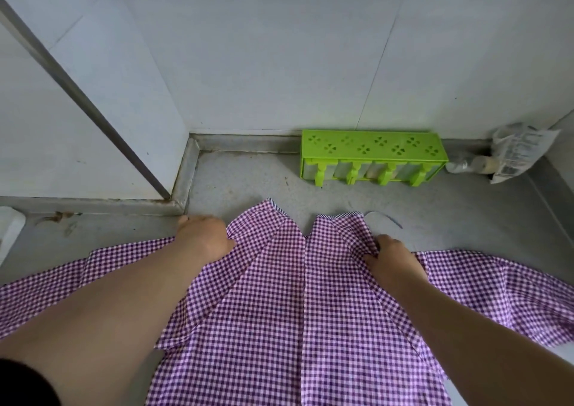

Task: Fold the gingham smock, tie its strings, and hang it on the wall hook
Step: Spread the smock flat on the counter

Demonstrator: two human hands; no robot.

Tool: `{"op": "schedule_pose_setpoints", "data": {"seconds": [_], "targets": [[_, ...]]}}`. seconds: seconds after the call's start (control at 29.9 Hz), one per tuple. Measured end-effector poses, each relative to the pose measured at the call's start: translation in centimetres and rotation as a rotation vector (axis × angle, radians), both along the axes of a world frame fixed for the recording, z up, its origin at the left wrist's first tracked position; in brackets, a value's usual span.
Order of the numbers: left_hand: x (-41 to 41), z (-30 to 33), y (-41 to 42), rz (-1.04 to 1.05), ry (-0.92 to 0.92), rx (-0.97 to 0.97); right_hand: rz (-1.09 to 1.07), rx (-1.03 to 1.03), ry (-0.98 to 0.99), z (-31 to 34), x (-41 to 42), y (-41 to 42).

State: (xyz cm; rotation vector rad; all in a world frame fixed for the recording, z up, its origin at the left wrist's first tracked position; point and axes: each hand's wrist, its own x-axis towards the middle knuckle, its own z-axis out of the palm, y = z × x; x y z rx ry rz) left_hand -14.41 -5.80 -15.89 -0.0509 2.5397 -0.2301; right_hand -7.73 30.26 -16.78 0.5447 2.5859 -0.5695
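The fingers (374, 244) of the right hand (393, 258) are curled into a fold of the gingham smock (273, 297), pinching the cloth near its far right shoulder; the fingertips are buried in the fabric and cannot be made out one by one. The left hand (203, 236) rests knuckles-up on the far left shoulder, its fingers bent over a bunched ridge of cloth, their tips hidden beneath the hand. Both bare forearms reach forward from the near edge, where they are cut off, and cover parts of the smock.

The smock, purple and white check, lies spread on the grey counter (248, 182), its two panels meeting along a centre line, sleeves trailing left and right out of view. A thin pale string (385, 218) loops just beyond the collar, partly hidden.

Further back stand a green rack (372, 149) against the white wall (279, 58) and a crumpled plastic bag (518, 149), contents unclear.
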Motion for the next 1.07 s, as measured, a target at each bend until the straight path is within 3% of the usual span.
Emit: {"op": "schedule_pose_setpoints", "data": {"seconds": [0.3,0.6,0.7,0.87,1.07], "targets": [[0.5,4.4,1.4,0.084,-0.080,0.275,0.050,-0.008,-0.037,3.5,0.1,1.5],[1.2,11.9,2.9,0.188,-0.028,0.416,-0.245,-0.310,0.120,8.0,1.0,3.0],[1.8,13.6,3.6,0.205,-0.032,0.417,-0.236,-0.343,0.166,8.4,1.3,3.6],[3.4,15.4,4.3,0.295,-0.005,0.516,-0.203,-0.454,0.114,10.0,2.3,4.5],[6.3,18.7,6.1,0.550,-0.016,0.768,-0.374,-0.633,0.053,11.7,2.7,5.5]]}}
